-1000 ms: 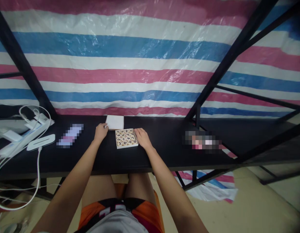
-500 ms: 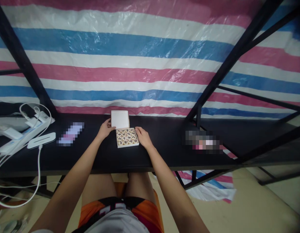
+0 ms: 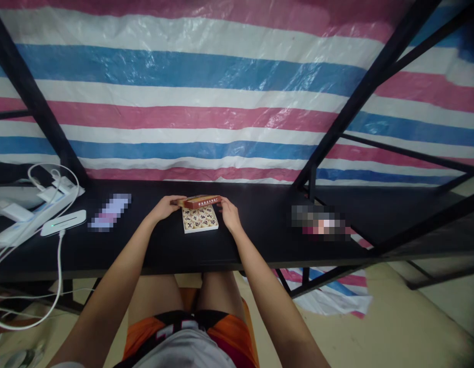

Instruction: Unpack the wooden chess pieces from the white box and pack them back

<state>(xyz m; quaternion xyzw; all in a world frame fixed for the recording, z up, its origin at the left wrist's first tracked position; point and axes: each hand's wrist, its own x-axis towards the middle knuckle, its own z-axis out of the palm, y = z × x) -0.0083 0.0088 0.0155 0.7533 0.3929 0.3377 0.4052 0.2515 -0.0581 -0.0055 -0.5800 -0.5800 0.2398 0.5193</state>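
Note:
A white box of Chinese chess pieces [image 3: 200, 219] lies on the black table in front of me, its round pieces showing dark characters. Over the box's far part tilts a reddish-brown box lid [image 3: 202, 201], hiding the back pieces. My left hand [image 3: 168, 206] grips the lid's left end. At the opposite end, my right hand [image 3: 229, 212] has its fingers closed on the lid's right edge. The lid's printed side faces me.
On the left are a blurred-out phone-like object [image 3: 110, 212], a white device with a cable [image 3: 63, 223] and a power strip [image 3: 41, 209] with plugs. A pixelated item [image 3: 321, 223] lies to the right. Black metal posts [image 3: 336, 128] and a striped sheet [image 3: 198, 117] stand behind.
The lid, which stood at the back with its white inside towards me, has been turned over and brought onto the box. My right hand has moved from the box's side to the lid.

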